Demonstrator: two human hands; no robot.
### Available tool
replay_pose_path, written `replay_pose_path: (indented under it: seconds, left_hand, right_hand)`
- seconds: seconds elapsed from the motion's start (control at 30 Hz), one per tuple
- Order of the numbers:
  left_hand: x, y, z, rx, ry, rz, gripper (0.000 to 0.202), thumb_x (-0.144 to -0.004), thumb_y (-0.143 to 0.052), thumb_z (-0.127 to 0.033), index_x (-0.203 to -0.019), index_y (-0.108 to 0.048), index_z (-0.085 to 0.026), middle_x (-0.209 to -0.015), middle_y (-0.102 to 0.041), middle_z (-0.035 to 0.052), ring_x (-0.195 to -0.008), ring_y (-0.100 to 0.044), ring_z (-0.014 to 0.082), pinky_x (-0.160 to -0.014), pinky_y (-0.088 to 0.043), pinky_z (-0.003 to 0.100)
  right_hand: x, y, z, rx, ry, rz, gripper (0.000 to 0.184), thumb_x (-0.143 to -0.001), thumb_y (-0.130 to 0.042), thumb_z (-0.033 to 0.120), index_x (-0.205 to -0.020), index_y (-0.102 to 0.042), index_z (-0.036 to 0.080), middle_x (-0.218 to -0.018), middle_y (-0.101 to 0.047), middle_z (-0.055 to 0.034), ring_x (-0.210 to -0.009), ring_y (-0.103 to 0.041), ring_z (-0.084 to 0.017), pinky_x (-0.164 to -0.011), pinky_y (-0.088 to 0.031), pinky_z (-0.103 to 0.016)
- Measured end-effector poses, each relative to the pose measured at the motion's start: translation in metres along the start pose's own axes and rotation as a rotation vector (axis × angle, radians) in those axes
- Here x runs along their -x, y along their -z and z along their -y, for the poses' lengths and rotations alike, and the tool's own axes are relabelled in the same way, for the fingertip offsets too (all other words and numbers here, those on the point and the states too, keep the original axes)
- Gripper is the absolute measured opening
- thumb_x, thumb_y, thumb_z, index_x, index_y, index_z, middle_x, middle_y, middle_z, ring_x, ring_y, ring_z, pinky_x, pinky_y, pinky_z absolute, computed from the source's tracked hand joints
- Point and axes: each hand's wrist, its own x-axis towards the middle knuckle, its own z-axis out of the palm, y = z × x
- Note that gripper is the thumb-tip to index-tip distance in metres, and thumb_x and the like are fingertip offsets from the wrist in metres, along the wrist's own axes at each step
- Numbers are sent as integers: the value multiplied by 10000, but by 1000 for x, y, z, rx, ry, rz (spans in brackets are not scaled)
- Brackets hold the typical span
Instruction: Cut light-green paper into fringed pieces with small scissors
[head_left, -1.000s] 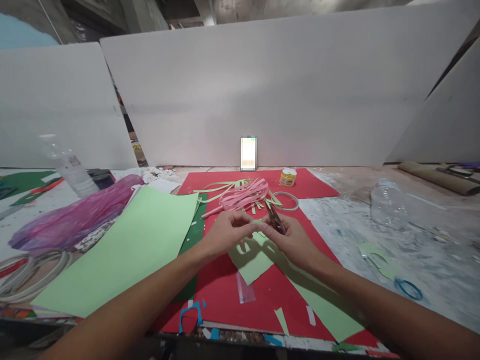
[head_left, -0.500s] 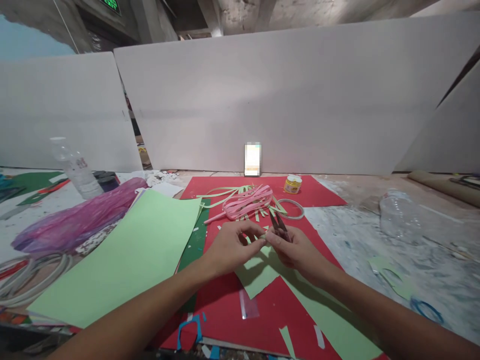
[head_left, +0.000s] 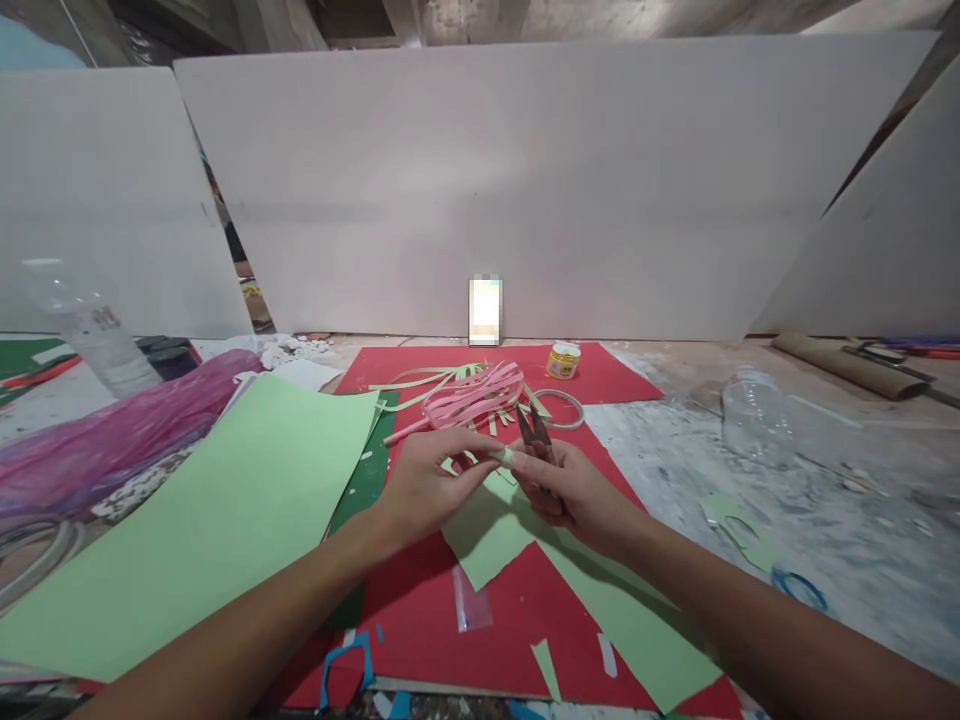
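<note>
My left hand [head_left: 427, 480] and my right hand [head_left: 566, 490] meet over a red sheet [head_left: 517, 590] at the table's middle. Together they pinch a small light green paper piece [head_left: 504, 457] between their fingertips. My right hand also grips small scissors [head_left: 531, 430], whose blades point up and away. Under the hands lies a cut light green paper [head_left: 491, 525]. Just beyond them sits a bundle of pink paper strips [head_left: 469, 392] with loose green strips around it.
A large light green sheet [head_left: 202, 510] lies left, beside a purple plastic bag [head_left: 112, 435] and a clear bottle [head_left: 90, 325]. Behind are a yellow jar [head_left: 562, 360], a tape ring [head_left: 561, 408] and a phone [head_left: 484, 310]. A crumpled clear bottle [head_left: 754, 410] and a cardboard tube [head_left: 840, 365] lie right. White boards wall the back.
Both hands stay together on the small green piece, with slight finger shifts. The view has swung a little, so everything sits slightly left and higher than before.
</note>
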Motion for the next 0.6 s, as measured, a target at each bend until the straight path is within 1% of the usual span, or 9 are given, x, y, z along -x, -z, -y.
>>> replay_pose_path:
  seconds: [0.07, 0.17, 0.27, 0.43, 0.6]
  left_hand:
    - [0, 0, 0, 7, 29, 4, 100, -778, -680, -145, -864, -722, -176, -799, -747, 24, -682, -661, 120, -578, -518, 196]
    - [1, 0, -2, 8, 39, 19, 102, -778, -681, -160, -866, -729, -183, -791, -749, 23, -673, -661, 125, -570, -520, 200]
    - [0, 0, -3, 4, 51, 26, 105, -782, -676, -163, -867, -733, -190, -796, -751, 23, -679, -662, 130, -592, -523, 214]
    - [-1, 2, -5, 5, 107, 60, 110, -787, -669, -179, -878, -730, -192, -818, -751, 29, -713, -668, 142, -627, -530, 236]
    - [-1, 2, -5, -20, 39, 86, 144, -800, -666, -189, -927, -733, -201, -854, -757, 33, -748, -675, 151, -672, -527, 258]
  right_hand:
    - [1, -1, 0, 11, -6, -21, 338, -806, -674, 467, -732, -489, 194, -474, -257, 110, -407, -175, -43, -378, -125, -198]
    - [1, -1, 1, 24, 2, -28, 331, -797, -680, 477, -755, -515, 192, -455, -260, 114, -400, -175, -43, -376, -127, -196]
    - [1, -2, 3, 42, 13, -24, 343, -791, -681, 485, -744, -507, 194, -445, -270, 115, -394, -177, -44, -377, -130, -200]
    - [1, -1, 3, 68, 9, -18, 378, -796, -667, 505, -714, -465, 195, -477, -260, 114, -406, -170, -42, -386, -132, -206]
    - [1, 0, 2, 95, 5, -23, 398, -799, -656, 518, -704, -439, 199, -481, -267, 112, -405, -182, -42, -389, -132, -210]
